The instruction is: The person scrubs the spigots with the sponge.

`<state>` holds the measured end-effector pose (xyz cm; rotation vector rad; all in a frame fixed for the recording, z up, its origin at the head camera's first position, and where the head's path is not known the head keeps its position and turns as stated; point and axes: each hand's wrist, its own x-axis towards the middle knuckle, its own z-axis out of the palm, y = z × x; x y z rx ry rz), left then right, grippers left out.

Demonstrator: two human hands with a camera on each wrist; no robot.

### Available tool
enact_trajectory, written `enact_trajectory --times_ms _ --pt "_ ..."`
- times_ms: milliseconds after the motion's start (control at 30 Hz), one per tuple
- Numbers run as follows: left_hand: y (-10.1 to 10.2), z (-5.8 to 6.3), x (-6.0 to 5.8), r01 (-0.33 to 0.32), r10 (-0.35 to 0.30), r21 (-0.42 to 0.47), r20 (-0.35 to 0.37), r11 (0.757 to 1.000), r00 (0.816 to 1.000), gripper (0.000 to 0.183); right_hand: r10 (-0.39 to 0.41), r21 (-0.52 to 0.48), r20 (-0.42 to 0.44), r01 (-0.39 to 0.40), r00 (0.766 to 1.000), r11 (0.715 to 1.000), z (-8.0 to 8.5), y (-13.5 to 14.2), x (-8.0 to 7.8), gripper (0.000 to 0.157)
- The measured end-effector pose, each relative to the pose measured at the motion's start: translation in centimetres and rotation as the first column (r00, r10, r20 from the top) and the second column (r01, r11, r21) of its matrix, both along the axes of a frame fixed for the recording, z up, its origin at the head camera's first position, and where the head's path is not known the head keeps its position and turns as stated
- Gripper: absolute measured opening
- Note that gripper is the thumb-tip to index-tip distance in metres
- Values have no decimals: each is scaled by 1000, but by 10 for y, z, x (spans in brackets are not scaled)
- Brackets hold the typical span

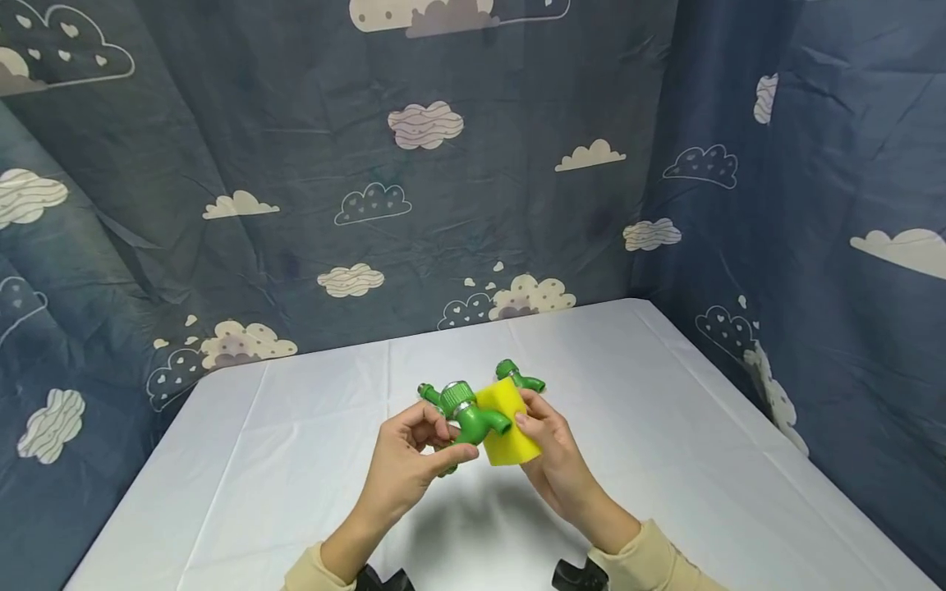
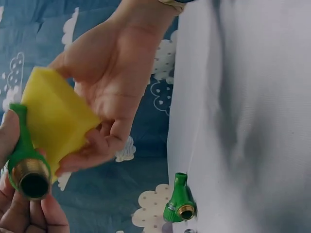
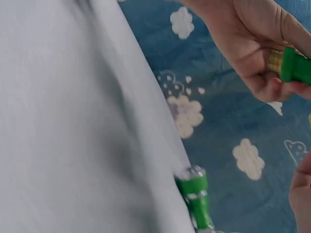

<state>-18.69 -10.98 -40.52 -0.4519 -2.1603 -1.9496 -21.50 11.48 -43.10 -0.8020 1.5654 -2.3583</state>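
Note:
My left hand grips a green faucet between thumb and fingers, its spout toward the right. The brass threaded inlet of this faucet shows in the left wrist view. My right hand pinches a yellow sponge by its right side, thumb on the near face. The sponge stands just behind the spout; whether they touch I cannot tell. In the right wrist view my left hand is around the inlet end of the faucet, and the sponge is almost wholly out of frame.
A second green faucet lies on the white-covered table beyond the sponge. Another green piece shows behind the held faucet, partly hidden. A blue cloud-patterned curtain hangs around the table's back and sides.

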Motion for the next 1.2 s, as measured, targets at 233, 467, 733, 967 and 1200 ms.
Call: enact_trajectory --times_ms 233,467,733,967,1200 --pt "4 3 2 -22 25 42 -50 999 998 52 0 20 29 0 1000 1000 1 -5 2 33" --pt "-2 9 -2 60 -103 228 182 972 978 77 -143 124 -227 174 963 977 -1 -9 3 34" --pt "-8 8 -5 139 -200 245 244 959 949 64 -117 99 -362 163 925 982 -1 -11 5 35" --pt "-6 -1 -2 181 -211 191 155 965 965 67 67 73 -227 -51 972 996 -2 -6 5 41" --pt "-5 3 -4 11 -44 154 208 988 977 42 68 47 -250 -58 966 997 0 -2 4 40"
